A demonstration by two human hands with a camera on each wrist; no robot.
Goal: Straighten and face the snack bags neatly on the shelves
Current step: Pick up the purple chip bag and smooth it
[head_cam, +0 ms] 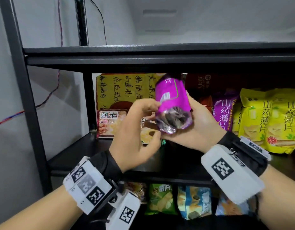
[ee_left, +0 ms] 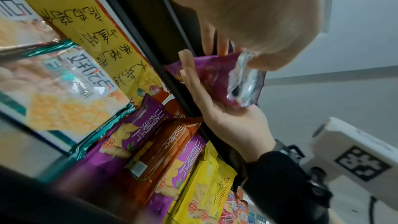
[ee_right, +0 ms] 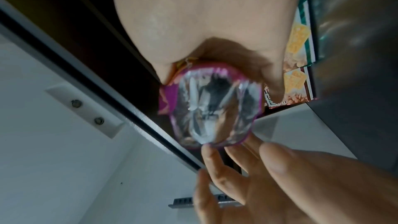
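A purple snack bag [head_cam: 172, 98] is held up in front of the middle shelf [head_cam: 87, 146], its silvery bottom gusset turned toward me. My right hand [head_cam: 193, 117] cups its right side, with fingers and thumb wrapped round it in the right wrist view [ee_right: 215, 57]. My left hand [head_cam: 157, 120] holds the bag's left edge between thumb and fingers. In the left wrist view the left hand [ee_left: 247, 52] lies over the purple snack bag [ee_left: 211, 77], which rests in the right hand's [ee_left: 206, 91] palm. From the right wrist, the left hand's fingertips [ee_right: 206, 151] touch the purple snack bag's [ee_right: 211, 106] lower edge.
On the middle shelf stand a large yellow bag [head_cam: 126, 90], cracker packs [head_cam: 110, 123], a purple yam-chip bag [head_cam: 225, 112] and yellow ones [head_cam: 266, 120]. The upper shelf board [head_cam: 160, 53] hangs close above. Green [head_cam: 160, 200] and blue [head_cam: 195, 201] bags stand below. A rack post [head_cam: 22, 80] rises at left.
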